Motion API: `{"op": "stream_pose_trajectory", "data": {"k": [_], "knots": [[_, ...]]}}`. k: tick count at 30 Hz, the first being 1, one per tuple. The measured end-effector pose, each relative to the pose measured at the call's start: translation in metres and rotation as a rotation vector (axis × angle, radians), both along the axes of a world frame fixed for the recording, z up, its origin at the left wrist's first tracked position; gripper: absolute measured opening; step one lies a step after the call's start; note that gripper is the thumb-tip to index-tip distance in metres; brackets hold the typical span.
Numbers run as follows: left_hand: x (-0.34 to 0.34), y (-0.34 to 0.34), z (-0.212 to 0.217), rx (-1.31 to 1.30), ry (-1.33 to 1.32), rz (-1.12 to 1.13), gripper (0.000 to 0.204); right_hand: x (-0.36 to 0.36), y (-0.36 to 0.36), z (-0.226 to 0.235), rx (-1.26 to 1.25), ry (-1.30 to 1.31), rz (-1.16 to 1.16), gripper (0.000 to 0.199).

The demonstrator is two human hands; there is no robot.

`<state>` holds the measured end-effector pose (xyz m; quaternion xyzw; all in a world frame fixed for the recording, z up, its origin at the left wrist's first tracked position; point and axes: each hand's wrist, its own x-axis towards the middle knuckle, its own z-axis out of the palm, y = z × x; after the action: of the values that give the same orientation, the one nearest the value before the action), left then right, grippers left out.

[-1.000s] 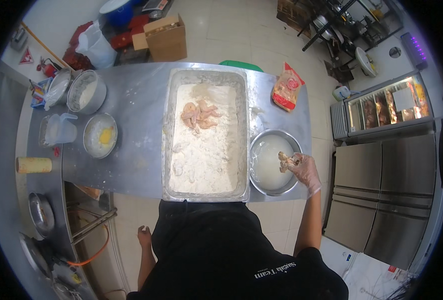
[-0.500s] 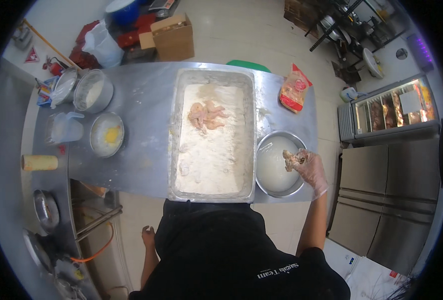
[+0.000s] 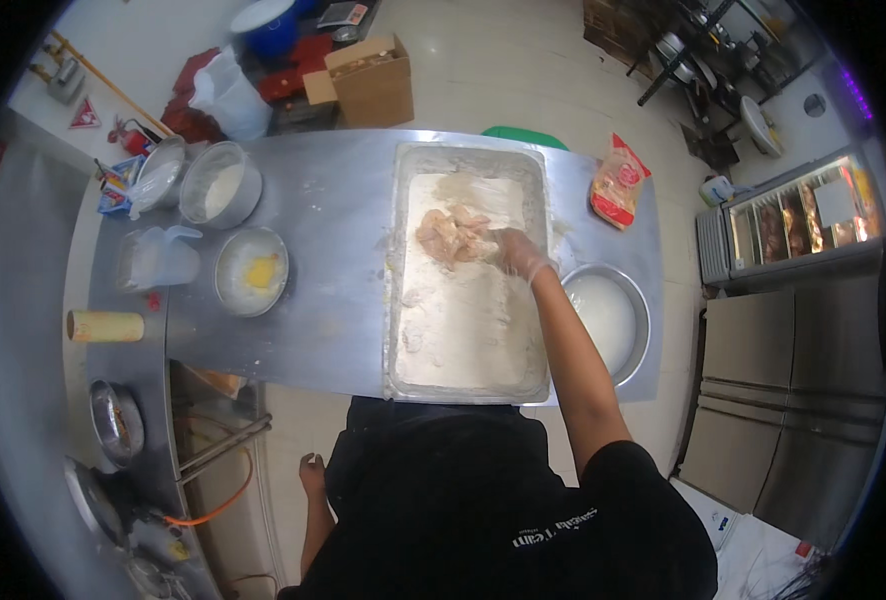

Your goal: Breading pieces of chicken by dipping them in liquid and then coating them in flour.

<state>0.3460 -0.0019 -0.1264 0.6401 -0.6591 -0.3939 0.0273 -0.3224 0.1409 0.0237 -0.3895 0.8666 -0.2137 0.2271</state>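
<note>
My right hand [image 3: 515, 252], in a clear plastic glove, reaches into a long metal tray [image 3: 394, 330] of white flour [image 3: 458, 330]. Its fingers close on a piece of raw chicken [image 3: 490, 243] at the right edge of a small heap of raw chicken pieces [image 3: 448, 236]; the fingertips are partly blurred into the heap. Beside the tray, under my right forearm, stands a round metal bowl [image 3: 646, 325] of cloudy whitish liquid. Down at my side hangs my bare left hand [image 3: 312, 474], away from the table, with loosely bent fingers and nothing in it.
On the left of the steel table [image 3: 323, 300] are a bowl with yellow stuff [image 3: 260, 272], a pot of white powder [image 3: 221, 190], a clear jug [image 3: 171, 258] and a yellow roll [image 3: 106, 326]. A red-and-clear packet [image 3: 619, 182] lies at the back right. Steel cabinets [image 3: 748, 350] stand beyond.
My right hand has moved left from above the liquid bowl to the chicken heap in the flour tray, carrying a piece of chicken. The view has shifted slightly; my left hand still hangs down.
</note>
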Motion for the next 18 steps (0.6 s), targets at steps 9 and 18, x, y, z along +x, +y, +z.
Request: {"op": "stream_pose_trajectory", "data": {"k": [9, 18], "knots": [[0.121, 0.011, -0.079, -0.065, 0.048, -0.182, 0.030, 0.118, -0.023, -0.043, -0.297, 0.151, -0.010, 0.020], [0.075, -0.086, -0.070, 0.103, -0.034, -0.085, 0.027, 0.155, -0.080, -0.035, 0.228, 0.470, 0.209, 0.016]]}}
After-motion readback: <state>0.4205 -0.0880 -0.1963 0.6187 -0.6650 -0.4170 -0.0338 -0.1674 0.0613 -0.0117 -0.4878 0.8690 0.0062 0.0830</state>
